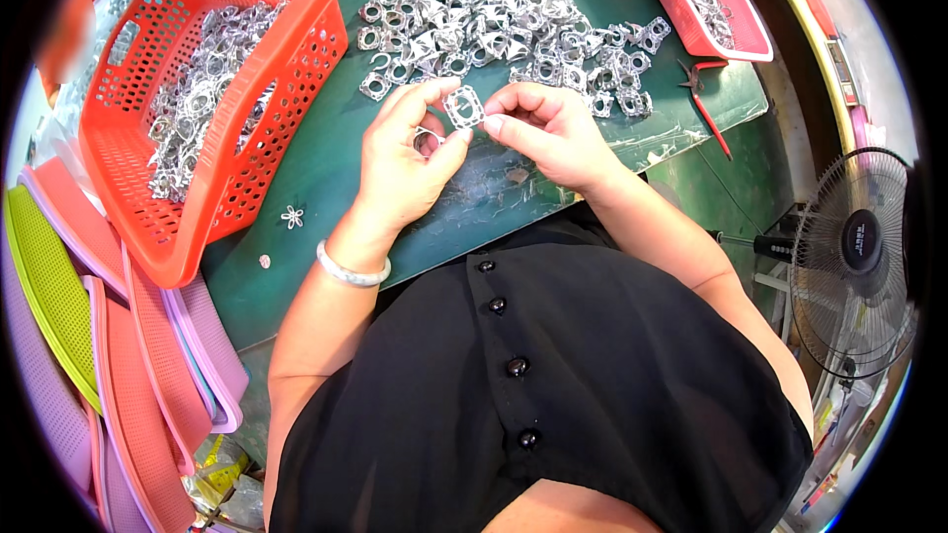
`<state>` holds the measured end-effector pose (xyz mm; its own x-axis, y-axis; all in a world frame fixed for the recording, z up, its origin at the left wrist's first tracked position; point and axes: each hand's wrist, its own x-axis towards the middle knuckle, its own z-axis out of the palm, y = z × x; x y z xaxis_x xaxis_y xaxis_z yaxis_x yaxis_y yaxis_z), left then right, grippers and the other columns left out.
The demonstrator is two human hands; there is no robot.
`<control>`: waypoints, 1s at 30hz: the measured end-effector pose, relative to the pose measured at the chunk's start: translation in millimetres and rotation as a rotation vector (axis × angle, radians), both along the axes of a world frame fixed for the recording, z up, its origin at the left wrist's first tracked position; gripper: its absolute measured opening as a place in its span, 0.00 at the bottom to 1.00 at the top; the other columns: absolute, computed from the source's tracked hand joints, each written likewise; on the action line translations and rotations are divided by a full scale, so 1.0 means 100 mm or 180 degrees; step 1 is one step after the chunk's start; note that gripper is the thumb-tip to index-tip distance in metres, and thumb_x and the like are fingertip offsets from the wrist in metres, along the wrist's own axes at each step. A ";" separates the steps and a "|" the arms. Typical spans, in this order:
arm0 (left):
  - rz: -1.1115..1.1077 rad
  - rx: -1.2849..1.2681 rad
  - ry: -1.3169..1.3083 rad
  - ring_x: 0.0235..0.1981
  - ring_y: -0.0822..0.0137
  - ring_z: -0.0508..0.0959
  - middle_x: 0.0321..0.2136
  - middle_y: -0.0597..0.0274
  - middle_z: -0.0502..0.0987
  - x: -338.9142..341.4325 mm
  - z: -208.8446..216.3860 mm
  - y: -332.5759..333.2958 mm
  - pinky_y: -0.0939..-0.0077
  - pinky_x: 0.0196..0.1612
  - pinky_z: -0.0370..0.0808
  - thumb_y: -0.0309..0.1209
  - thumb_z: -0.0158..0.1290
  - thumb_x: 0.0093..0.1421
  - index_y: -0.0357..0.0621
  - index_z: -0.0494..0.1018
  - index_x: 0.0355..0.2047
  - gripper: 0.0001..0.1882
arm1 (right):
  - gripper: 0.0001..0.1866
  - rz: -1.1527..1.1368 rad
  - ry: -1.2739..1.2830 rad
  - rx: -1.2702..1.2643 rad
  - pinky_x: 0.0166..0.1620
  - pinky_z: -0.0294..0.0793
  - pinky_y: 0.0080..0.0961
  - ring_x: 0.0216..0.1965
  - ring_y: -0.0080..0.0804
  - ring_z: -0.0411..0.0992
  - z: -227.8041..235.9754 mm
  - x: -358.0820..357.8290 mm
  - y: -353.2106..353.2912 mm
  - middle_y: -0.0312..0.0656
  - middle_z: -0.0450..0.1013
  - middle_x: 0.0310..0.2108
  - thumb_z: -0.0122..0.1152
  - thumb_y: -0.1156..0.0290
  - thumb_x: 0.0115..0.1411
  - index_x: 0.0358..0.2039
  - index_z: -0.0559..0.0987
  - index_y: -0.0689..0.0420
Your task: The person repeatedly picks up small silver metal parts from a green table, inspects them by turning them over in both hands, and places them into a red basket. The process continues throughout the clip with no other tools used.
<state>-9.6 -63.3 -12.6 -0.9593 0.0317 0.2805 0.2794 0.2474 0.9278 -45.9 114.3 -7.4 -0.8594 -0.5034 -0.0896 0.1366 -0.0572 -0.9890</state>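
Between my two hands, over the near edge of the table, is a small silver metal part (463, 109) with a squarish openwork outline. My left hand (410, 143) is closed, pinching this part between thumb and fingers. A second ring-shaped metal piece (427, 141) shows inside the curl of its fingers. On the other side, my right hand (553, 131) is closed too, its thumb and index fingertip pressed together at the part's right edge. Whether something tiny sits between those fingertips I cannot make out. Just beyond both hands spreads a large pile of similar silver metal parts (484, 15).
A red perforated basket (222, 173) of metal parts stands at the left of the green table (326, 202). A smaller pink-red basket (755, 39) is at far right, near red-handled pliers (703, 114). A flower-shaped piece (291, 217) lies alone. Stacked colored baskets (148, 375) and a fan (854, 257) flank me.
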 end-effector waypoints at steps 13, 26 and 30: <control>0.0029 0.0115 0.0064 0.26 0.80 0.67 0.38 0.64 0.69 0.00 -0.03 0.01 0.88 0.32 0.67 0.17 0.56 0.45 0.38 0.66 0.50 0.29 | 0.04 -0.0106 0.0070 0.0003 0.26 0.61 0.09 0.24 0.09 0.62 -0.06 0.00 -0.01 0.27 0.68 0.23 0.57 0.74 0.55 0.30 0.75 0.60; -0.0334 0.2550 -0.1532 0.20 0.79 0.62 0.31 0.60 0.72 -0.06 -0.01 -0.08 0.89 0.20 0.58 0.32 0.45 0.60 0.34 0.68 0.43 0.15 | 0.04 -0.0149 0.0864 0.0290 0.26 0.58 0.09 0.24 0.09 0.59 0.03 0.00 0.00 0.27 0.66 0.23 0.54 0.76 0.57 0.30 0.74 0.62; -0.0803 0.3866 -0.2264 0.20 0.76 0.63 0.29 0.56 0.73 -0.16 -0.08 -0.25 0.86 0.19 0.60 0.38 0.43 0.61 0.32 0.69 0.41 0.19 | 0.04 -0.0152 0.0924 0.0605 0.26 0.59 0.09 0.23 0.09 0.59 0.03 -0.06 0.00 0.26 0.66 0.23 0.55 0.74 0.56 0.31 0.74 0.61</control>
<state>-25.5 -88.1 -20.3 -0.9098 0.3126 -0.2730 -0.4107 -0.7731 0.4835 -52.3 114.3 -4.8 -0.8850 -0.4596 0.0738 -0.1504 0.1323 -0.9797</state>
